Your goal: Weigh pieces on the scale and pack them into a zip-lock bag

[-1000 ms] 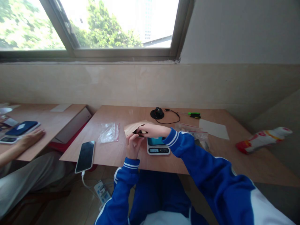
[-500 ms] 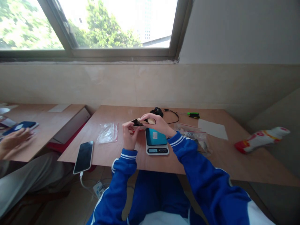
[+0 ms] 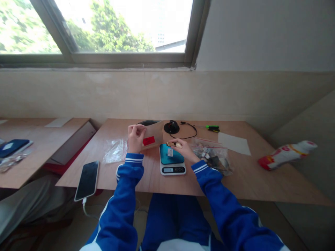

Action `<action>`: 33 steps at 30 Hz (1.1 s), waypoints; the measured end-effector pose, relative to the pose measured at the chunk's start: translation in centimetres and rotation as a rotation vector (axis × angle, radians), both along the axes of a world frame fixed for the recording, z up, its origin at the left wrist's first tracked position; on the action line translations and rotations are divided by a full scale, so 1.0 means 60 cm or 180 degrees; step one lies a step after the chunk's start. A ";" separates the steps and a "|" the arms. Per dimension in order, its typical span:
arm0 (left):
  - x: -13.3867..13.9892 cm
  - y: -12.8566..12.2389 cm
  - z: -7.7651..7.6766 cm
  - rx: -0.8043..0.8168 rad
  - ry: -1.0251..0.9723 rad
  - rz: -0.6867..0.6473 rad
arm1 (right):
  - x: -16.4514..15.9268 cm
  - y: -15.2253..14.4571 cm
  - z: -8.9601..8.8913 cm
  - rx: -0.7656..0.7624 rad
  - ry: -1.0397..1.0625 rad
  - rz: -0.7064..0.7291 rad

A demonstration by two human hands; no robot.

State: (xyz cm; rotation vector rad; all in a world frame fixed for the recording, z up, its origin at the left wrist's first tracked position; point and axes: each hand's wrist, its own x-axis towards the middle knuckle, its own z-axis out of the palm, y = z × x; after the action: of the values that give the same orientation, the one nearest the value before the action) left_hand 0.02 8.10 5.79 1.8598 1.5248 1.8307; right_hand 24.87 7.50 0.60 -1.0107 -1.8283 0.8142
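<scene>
My left hand [image 3: 136, 136] grips the edge of a pale beige container [image 3: 154, 131] with a red label facing me. A dark rim [image 3: 149, 122] shows behind its top; I cannot tell whether it belongs to the container. Over the kitchen scale [image 3: 172, 159], with its teal plate and white body, my right hand [image 3: 185, 149] pinches a small wood-coloured object [image 3: 178, 144] with a darker end. Its exact kind is too small to make out. The scale's display is lit, but its digits are unreadable.
A clear plastic bag [image 3: 115, 151] and a charging phone [image 3: 87, 179] lie left. Right are a filled zip bag [image 3: 216, 158], white paper [image 3: 234, 143], a green-black tool [image 3: 212, 128] and a bottle [image 3: 286, 155]. A black round base [image 3: 171, 128] with a cable stands behind.
My right hand has moved right and down from the container to above the scale, still pinching the wood-coloured object. My left hand has shifted left and turned the container, showing its red label.
</scene>
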 end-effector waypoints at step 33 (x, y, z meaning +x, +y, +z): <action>-0.007 -0.057 -0.016 0.0015 0.0272 -0.0162 | 0.020 -0.051 -0.011 -0.0260 0.0377 -0.0878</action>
State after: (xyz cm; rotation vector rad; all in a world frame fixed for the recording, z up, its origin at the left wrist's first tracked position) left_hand -0.41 4.68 4.86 1.9841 1.4858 1.7560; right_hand 26.07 4.43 -0.03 -1.2093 -1.5247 0.7665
